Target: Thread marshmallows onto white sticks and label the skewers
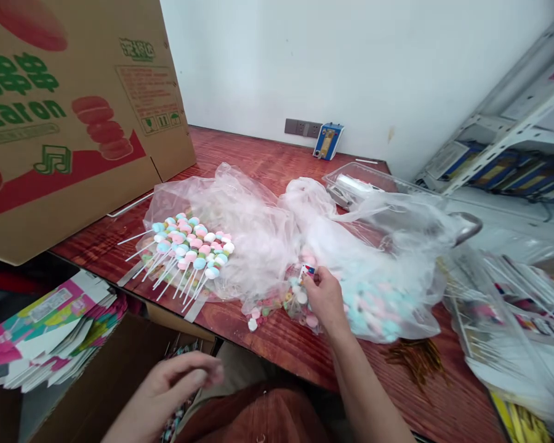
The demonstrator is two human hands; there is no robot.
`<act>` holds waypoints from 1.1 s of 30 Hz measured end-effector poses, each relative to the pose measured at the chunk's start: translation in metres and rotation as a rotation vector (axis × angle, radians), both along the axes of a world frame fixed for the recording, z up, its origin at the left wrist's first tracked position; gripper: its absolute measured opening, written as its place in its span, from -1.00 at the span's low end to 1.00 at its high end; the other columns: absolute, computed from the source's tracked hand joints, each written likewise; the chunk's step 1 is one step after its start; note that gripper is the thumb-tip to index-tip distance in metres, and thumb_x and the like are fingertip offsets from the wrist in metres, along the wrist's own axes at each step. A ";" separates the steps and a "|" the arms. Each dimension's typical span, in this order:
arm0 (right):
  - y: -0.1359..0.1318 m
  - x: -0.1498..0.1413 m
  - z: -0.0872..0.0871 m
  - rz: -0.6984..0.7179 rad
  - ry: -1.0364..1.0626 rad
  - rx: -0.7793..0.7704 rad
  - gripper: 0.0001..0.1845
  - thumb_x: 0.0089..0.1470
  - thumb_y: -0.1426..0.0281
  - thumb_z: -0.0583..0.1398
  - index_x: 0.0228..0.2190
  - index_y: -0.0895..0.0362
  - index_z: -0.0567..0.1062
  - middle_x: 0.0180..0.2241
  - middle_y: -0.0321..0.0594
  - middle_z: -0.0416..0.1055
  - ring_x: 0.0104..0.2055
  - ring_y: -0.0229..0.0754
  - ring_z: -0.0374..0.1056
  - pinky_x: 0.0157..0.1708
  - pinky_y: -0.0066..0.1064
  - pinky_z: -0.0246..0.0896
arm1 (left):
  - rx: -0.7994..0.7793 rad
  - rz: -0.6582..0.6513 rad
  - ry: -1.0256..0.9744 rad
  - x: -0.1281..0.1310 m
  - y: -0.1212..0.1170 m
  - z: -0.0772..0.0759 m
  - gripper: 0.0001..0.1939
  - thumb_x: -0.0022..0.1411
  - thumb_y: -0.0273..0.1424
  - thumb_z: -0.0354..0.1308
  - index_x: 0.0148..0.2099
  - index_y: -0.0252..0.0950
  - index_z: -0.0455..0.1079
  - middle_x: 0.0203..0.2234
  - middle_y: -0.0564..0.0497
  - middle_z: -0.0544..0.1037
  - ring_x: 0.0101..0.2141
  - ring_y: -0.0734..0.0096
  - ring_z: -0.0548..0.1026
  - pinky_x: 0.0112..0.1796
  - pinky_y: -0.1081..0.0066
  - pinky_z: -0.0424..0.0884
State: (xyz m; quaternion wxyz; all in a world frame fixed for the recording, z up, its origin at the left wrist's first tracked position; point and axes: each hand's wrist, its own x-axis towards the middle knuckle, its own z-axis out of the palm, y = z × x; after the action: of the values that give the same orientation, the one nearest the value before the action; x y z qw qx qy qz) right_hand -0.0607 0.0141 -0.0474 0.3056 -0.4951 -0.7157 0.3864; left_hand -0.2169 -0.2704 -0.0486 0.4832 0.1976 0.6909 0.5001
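Note:
Pinched between the thumb and fingers of my right hand (324, 296) is a small printed card (308, 270), white with blue and red. It is held over the loose marshmallows (300, 294) at the mouth of a plastic bag. My left hand (182, 378), slightly blurred, hangs below the table edge with its fingers loosely bent and apart, and nothing shows in it. Several marshmallow skewers (196, 243) in pink, blue and white lie in a pile at left, white sticks pointing toward me. A clear bag of blue and pink marshmallows (378, 301) rests beside my right hand.
A large cardboard box (74, 111) stands at left on the reddish wooden table (268, 144). Gold twist ties (418, 363) lie near the front edge. On the right are a clear bin of sticks (471, 307) and a shelf (503, 141). Printed cartons (58, 320) sit at lower left.

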 end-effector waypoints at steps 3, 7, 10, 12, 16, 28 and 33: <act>-0.011 0.018 0.015 0.063 0.058 -0.029 -0.69 0.09 0.15 0.15 -0.55 0.08 0.33 -0.58 -0.35 0.28 -0.50 -0.23 0.18 -0.47 -0.41 0.08 | 0.193 -0.242 -0.489 0.058 0.075 0.008 -0.61 0.09 -0.18 0.34 -0.09 -0.31 0.59 -0.11 -0.25 0.61 -0.14 0.09 0.57 -0.08 0.20 0.43; -0.023 0.065 0.047 0.136 0.205 -0.119 -0.69 0.11 0.16 0.20 -0.51 0.11 0.38 -0.56 -0.37 0.28 -0.50 -0.27 0.16 -0.50 -0.46 0.09 | 0.457 -0.388 -1.112 0.120 0.157 -0.005 -0.26 -0.03 -0.06 0.40 0.14 -0.33 0.44 0.08 -0.29 0.48 0.04 0.12 0.46 0.03 0.23 0.34; -0.030 0.098 0.066 0.083 0.200 -0.087 -0.74 0.11 0.20 0.25 -0.48 0.11 0.42 -0.51 -0.33 0.34 -0.45 -0.25 0.21 -0.45 -0.46 0.13 | 0.517 -0.280 -1.293 0.149 0.184 -0.012 -0.43 0.11 -0.02 0.29 0.03 -0.33 0.51 0.00 -0.23 0.52 -0.01 0.18 0.47 0.01 0.25 0.34; -0.036 0.114 0.072 0.103 0.167 -0.101 -0.76 0.13 0.21 0.23 -0.44 0.11 0.46 -0.47 -0.30 0.39 -0.41 -0.22 0.25 -0.41 -0.45 0.18 | 0.524 -0.217 -1.334 0.156 0.189 -0.009 -0.49 0.12 -0.06 0.30 0.04 -0.23 0.50 -0.02 -0.15 0.53 -0.05 0.21 0.48 -0.02 0.24 0.37; -0.049 0.130 0.066 0.128 0.118 -0.106 -0.73 0.17 0.19 0.20 -0.45 0.12 0.44 -0.47 -0.31 0.36 -0.40 -0.22 0.22 -0.37 -0.44 0.17 | 0.527 -0.060 -1.189 0.151 0.192 0.006 -0.62 0.07 -0.27 0.39 -0.05 -0.26 0.54 -0.16 -0.05 0.59 -0.16 0.35 0.51 -0.07 0.34 0.40; -0.075 0.116 0.040 -0.013 0.090 0.000 -0.54 0.23 0.12 0.12 -0.60 0.09 0.21 -0.57 -0.39 0.04 -0.48 -0.29 -0.01 -0.48 -0.46 -0.07 | 0.615 0.269 -0.747 0.139 0.189 0.021 -0.62 -0.10 -0.45 0.48 -0.19 -0.24 0.48 -0.31 0.10 0.61 -0.31 0.48 0.54 -0.22 0.48 0.42; -0.082 0.108 0.043 0.010 0.113 0.029 -0.56 0.24 0.14 0.12 -0.59 0.11 0.28 -0.57 -0.37 0.09 -0.48 -0.28 0.02 -0.49 -0.46 -0.06 | 0.562 0.163 -0.871 0.139 0.183 0.012 -0.70 0.03 -0.35 0.42 -0.21 -0.28 0.44 -0.30 0.05 0.57 -0.35 0.49 0.51 -0.33 0.49 0.42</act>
State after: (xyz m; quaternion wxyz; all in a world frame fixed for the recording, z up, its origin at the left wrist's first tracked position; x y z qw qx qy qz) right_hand 0.0478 -0.0680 -0.0046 0.3508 -0.4645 -0.7052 0.4048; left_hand -0.0782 -0.0877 -0.0369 0.6135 0.0390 0.2782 0.7380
